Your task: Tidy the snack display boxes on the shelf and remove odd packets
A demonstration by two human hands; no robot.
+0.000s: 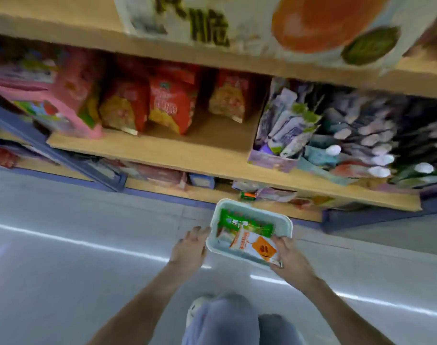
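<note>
A pale plastic basket (285,224) sits low over the floor in front of the shelves. Inside lie a green packet (237,221) and a white and orange packet (256,246). My left hand (188,250) is against the basket's left rim, fingers spread. My right hand (290,257) grips the basket's near right corner, fingers over the orange packet's edge. On the middle shelf stands an open cardboard display box (212,135) with red snack bags (171,105). To its right a purple display box (272,160) is crammed with pale packets.
A pink box (70,95) stands at the left of the middle shelf. Loose mixed packets (361,145) pile up at the right. A lower shelf (212,192) holds more packets. My knees (237,322) and a shoe are at the bottom. The grey floor (63,245) spreads left.
</note>
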